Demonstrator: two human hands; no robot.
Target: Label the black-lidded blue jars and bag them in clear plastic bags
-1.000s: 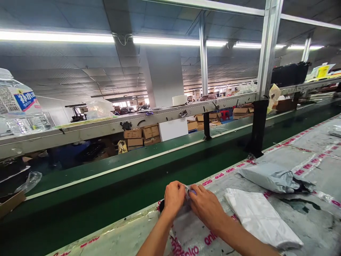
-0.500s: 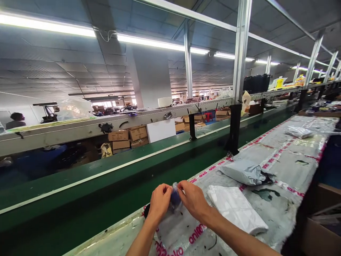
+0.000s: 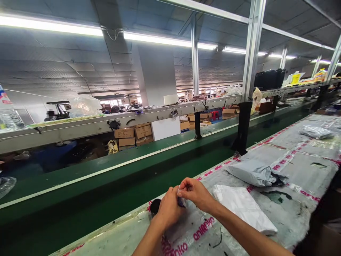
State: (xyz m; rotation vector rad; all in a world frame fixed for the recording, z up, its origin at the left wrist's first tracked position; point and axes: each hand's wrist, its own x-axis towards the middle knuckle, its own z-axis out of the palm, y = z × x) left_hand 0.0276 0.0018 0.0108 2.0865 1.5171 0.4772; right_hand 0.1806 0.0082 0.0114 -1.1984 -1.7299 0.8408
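Bag (image 3: 182, 202) being pinched above the desk (image 3: 295, 209)

The bag, small and clear, is sitting between the person's two hands, over the desk's far side near the green belt (image 3: 106, 181). Something dark and bluish is showing through it. The left hand (image 3: 169, 208) is holding the bag in a curled grip, its fingertips largely hidden. The right hand (image 3: 195, 193) is pinching the bag's upper edge, its grip pressing thumb and forefinger together right beside the left hand's fingers. A round black thing (image 3: 155, 206) is sitting just beside the left hand, near the desk's far edge; it is too covered to identify.

To the right of the hands, a white pile (image 3: 243, 206) is lying flat on the desk, just beyond the right forearm. A grey packet (image 3: 249, 172) is lying past it, its crumpled, dark end pointing right. Farther along, a clear packet (image 3: 317, 132) is resting well apart from the hands. Across the belt, brown boxes (image 3: 144, 131) are standing beside a white board (image 3: 166, 128), under a long shelf (image 3: 149, 116).
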